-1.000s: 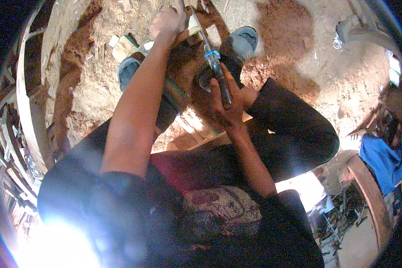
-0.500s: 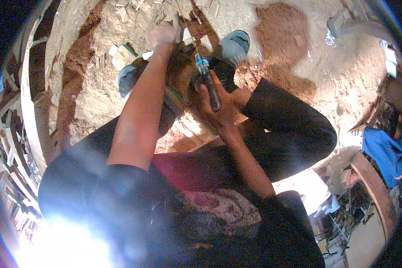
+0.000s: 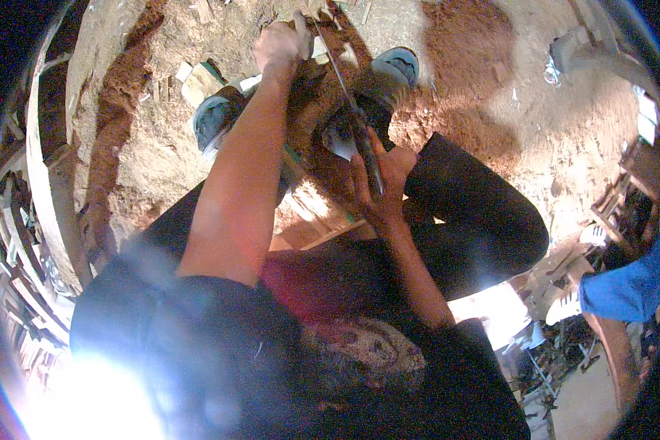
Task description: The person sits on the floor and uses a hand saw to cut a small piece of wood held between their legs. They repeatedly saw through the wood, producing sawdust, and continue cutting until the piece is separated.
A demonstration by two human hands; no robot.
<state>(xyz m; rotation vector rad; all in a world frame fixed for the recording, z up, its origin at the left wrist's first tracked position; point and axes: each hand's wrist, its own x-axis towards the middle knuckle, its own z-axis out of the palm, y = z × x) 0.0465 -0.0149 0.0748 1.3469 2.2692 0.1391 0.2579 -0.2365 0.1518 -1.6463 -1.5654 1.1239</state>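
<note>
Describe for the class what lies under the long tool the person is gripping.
Under the long tool lie a reddish wooden piece between the blue shoes, and sawdust-strewn ground. The right hand and left hand cover its handle and far end.

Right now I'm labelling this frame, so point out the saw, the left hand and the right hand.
saw point(image 3: 345, 95): head view, on the thin blade.
left hand point(image 3: 280, 45): head view, on the knuckles.
right hand point(image 3: 381, 180): head view, on the hand gripping the handle.
</note>
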